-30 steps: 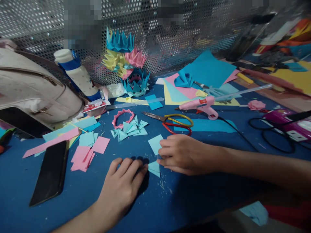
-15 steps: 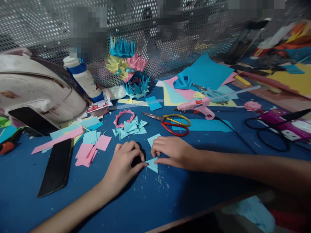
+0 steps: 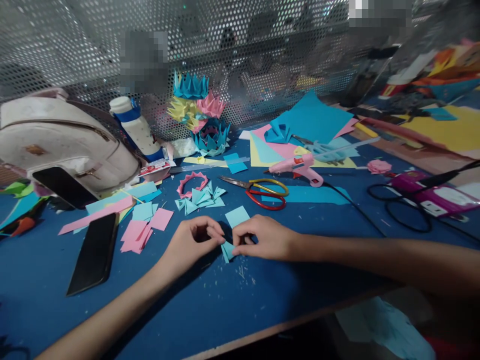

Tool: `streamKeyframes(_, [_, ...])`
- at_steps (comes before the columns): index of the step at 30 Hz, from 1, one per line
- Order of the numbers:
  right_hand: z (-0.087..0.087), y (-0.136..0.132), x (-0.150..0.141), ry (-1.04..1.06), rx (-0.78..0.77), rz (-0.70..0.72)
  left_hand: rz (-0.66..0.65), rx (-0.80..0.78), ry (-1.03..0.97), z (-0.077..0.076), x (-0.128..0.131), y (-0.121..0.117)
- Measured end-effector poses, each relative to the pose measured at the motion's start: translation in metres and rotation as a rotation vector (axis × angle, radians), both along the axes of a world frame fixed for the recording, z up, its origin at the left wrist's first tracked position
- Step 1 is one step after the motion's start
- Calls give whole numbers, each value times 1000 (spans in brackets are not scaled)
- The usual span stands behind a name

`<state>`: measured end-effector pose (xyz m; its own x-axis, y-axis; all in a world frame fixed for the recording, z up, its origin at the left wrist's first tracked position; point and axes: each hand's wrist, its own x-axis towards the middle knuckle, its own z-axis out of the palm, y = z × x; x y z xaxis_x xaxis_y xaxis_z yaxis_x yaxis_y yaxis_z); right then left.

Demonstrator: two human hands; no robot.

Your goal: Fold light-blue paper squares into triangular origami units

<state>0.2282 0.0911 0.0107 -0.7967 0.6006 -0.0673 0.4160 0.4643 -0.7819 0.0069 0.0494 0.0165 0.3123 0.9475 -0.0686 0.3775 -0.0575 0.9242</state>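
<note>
A small light-blue folded paper triangle [image 3: 227, 251] is pinched between my two hands above the blue table. My left hand [image 3: 197, 237] grips its upper left part with thumb and fingertips. On the other side, my right hand [image 3: 262, 237] has thumb and curled fingers closed on its right edge. Just beyond the fingers lies a flat light-blue paper square [image 3: 237, 216]. Several folded light-blue triangles [image 3: 202, 198] are heaped farther back, beside a pink zigzag paper ring [image 3: 192, 184]. Pink paper squares [image 3: 137, 236] lie left of my left hand.
Scissors [image 3: 258, 190] with red and yellow handles lie behind my right hand, near a pink glue gun [image 3: 300, 167] and its cord. A dark phone [image 3: 93, 255] lies at left. Stacked paper flowers [image 3: 210, 136], a bottle [image 3: 137, 130] and a backpack [image 3: 63, 135] stand at the back.
The paper triangle has been lifted and turned; it lay flatter before, its point to the left. My hands have come closer together, and the view has shifted slightly.
</note>
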Motion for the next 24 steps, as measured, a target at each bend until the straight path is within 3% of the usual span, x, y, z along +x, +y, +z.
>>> streamKeyframes(6, [3,-1,0,139,-157,1,22,-43,-123,11,7,2])
streamKeyframes(12, [5,-2,-5,164,-427,-31,35,18,-122,17,9,4])
streamKeyframes(18, [9,5,-12,228,-455,-64,112,114,-100,17,14,3])
streamKeyframes(24, [-4,6,-10,234,-438,-103,121,157,-111,9,17,4])
